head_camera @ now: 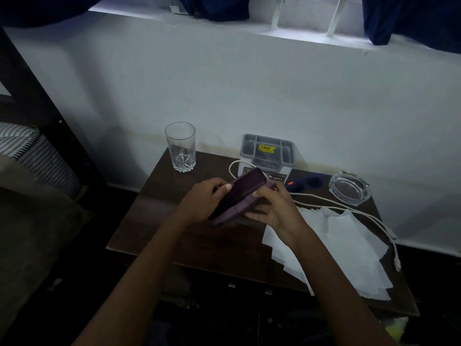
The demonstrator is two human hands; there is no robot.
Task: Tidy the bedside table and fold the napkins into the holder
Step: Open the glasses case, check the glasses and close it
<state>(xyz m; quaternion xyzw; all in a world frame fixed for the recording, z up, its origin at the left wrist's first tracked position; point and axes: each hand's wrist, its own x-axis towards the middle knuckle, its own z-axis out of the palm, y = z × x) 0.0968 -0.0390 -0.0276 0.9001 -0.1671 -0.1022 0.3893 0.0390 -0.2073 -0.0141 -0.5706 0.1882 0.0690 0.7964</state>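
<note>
Over table (224,245), hands (204,196) (272,208) grip likely phone (247,188).

Bare table (154,221) opens front-left of the holder (266,156) — glass (180,147) guards its left, ashtray (349,187) and cable (396,260) its right, napkins (349,245) front-right, and the held phone (239,193) blocks directly in front.
</note>
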